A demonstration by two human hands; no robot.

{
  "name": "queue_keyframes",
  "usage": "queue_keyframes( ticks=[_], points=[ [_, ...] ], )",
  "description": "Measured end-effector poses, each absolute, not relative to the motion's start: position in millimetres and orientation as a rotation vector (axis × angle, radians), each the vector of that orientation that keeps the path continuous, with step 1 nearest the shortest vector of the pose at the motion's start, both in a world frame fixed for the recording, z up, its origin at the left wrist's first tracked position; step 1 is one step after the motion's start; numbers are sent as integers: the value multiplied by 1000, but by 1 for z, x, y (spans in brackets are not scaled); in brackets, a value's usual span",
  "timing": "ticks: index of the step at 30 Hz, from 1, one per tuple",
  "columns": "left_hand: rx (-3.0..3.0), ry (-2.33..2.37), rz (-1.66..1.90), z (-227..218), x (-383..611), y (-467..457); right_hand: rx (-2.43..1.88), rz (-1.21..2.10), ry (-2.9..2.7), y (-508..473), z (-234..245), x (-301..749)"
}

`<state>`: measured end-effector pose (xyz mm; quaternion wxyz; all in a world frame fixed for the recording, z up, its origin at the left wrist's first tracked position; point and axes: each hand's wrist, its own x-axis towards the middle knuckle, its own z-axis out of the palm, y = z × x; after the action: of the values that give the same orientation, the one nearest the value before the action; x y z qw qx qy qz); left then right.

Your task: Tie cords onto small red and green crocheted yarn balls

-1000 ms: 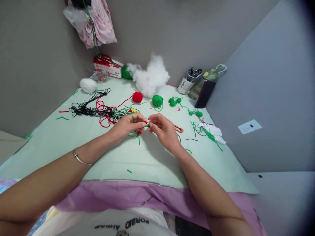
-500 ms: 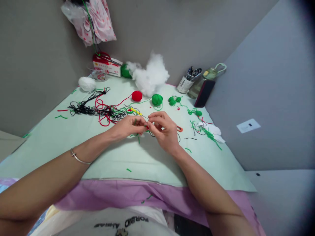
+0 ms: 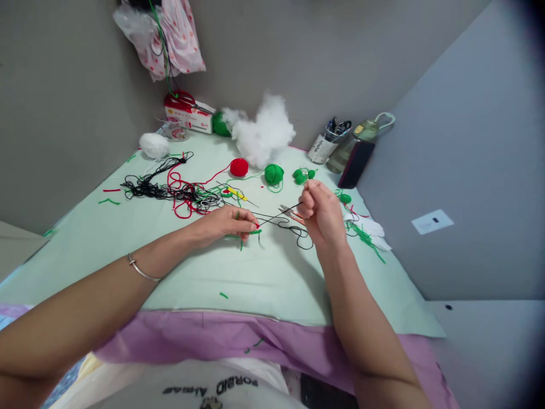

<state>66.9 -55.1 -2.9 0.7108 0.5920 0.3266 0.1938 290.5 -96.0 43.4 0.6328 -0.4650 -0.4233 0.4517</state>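
Observation:
My left hand (image 3: pixel 230 222) pinches a small red and green yarn piece (image 3: pixel 256 231) between thumb and fingers; most of it is hidden. A black yarn strand (image 3: pixel 281 214) runs taut from this piece up to my right hand (image 3: pixel 322 211). The right fingers are closed on the strand, and whether a needle is among them cannot be seen. Under the strand lie orange-handled thread snips (image 3: pixel 294 216) and loose loops of black yarn. Just beyond my left hand rests a yellow-handled crochet hook (image 3: pixel 237 193).
Tangled black yarn (image 3: pixel 157 190) and red yarn loops spread at left. Behind are a red yarn ball (image 3: pixel 239 167), a green yarn ball (image 3: pixel 273 175) and white stuffing (image 3: pixel 266 133). A pen cup (image 3: pixel 322 147), bottle (image 3: pixel 368 129) and phone (image 3: pixel 356 165) stand back right.
My right hand has moved away from my left, to the right and up, drawing the black yarn taut. The snips are now uncovered. My left hand stays nearly in place with the piece.

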Motion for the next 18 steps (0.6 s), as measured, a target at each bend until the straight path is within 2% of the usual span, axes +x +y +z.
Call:
queue_keyframes(
  ticks=[18],
  points=[
    [1273, 743, 416, -4, 65, -52, -1005, 895, -853, -89, 44, 309]
  ],
)
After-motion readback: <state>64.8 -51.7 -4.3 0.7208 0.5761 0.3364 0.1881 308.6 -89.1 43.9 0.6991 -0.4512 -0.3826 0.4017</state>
